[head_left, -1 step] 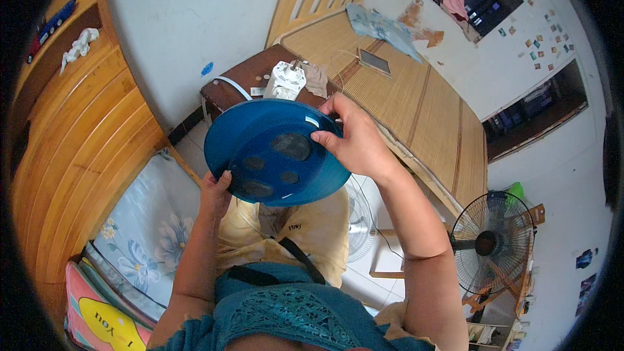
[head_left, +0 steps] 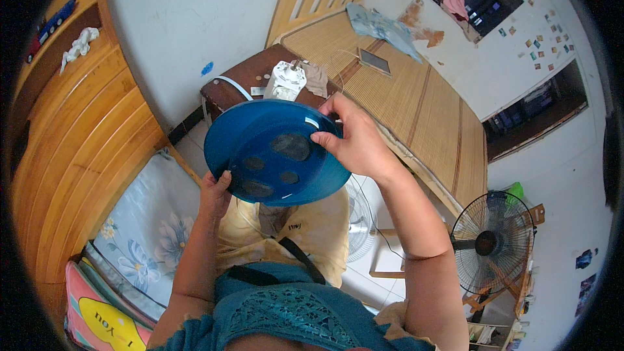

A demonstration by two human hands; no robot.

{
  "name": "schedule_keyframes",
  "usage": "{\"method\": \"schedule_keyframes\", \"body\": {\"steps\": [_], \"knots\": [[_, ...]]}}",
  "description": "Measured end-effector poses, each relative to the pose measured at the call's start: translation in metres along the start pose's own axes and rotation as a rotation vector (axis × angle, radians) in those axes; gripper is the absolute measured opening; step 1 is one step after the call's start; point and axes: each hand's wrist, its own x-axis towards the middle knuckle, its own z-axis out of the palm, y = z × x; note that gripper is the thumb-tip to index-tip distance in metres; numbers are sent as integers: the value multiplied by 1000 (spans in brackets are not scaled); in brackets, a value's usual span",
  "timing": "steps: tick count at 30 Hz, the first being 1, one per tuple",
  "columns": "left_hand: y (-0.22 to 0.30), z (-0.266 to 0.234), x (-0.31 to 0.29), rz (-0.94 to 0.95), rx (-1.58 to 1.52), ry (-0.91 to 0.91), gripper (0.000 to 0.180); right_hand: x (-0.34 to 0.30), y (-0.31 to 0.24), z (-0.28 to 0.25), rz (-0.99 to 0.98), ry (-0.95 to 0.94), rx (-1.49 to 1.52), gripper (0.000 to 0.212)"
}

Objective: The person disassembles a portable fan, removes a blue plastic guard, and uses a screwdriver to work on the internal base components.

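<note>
I hold the blue basin (head_left: 244,123) up in front of me, tilted, with four dark patches (head_left: 291,147) showing on the face turned my way. My left fingers (head_left: 224,180) are clamped on its lower-left rim, my right fingers (head_left: 325,140) on the upper right — thumb on this face. Beyond it, a white appliance (head_left: 286,80) stands on the brown counter (head_left: 244,70).
</note>
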Motion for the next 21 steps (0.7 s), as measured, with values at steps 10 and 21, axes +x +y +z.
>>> {"method": "schedule_keyframes", "body": {"steps": [10, 21], "knots": [[0, -15, -4, -31, 28, 7, 45, -4, 2, 17, 35, 54, -17, 16], [-7, -9, -8, -4, -149, -32, 38, -30, 2, 47, -328, 391, -389, 29]]}}
